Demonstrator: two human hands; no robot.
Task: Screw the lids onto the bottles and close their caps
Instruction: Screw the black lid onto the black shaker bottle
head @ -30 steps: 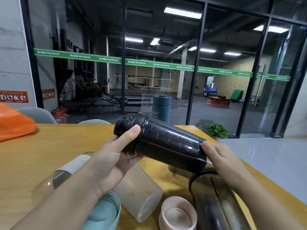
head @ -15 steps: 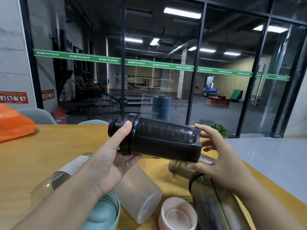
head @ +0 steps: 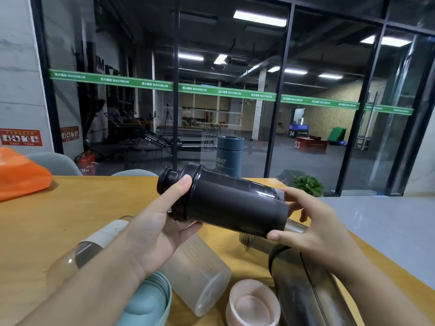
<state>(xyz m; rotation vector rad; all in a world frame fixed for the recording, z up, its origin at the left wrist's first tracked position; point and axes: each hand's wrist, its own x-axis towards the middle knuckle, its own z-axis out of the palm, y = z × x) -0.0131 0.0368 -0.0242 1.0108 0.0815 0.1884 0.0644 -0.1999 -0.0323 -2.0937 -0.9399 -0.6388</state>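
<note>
Over the wooden table (head: 58,220) you hold the black bottle (head: 230,203) sideways: your left hand (head: 160,222) grips its lid end, your right hand (head: 308,222) has re-gripped the base, likely mid-tightening.

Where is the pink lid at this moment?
In the head view, the pink lid lies open side up on the table near the bottom edge, between the frosted bottle and the dark bottle.

"MAXIMUM", w/ Chinese characters, repeats along green strip (head: 226,91) across glass wall. "03" on red box (head: 310,144); "04" on blue box (head: 297,131) behind. "AIR" on gym machine (head: 150,139). Red wall signs (head: 21,137) unreadable.
</note>
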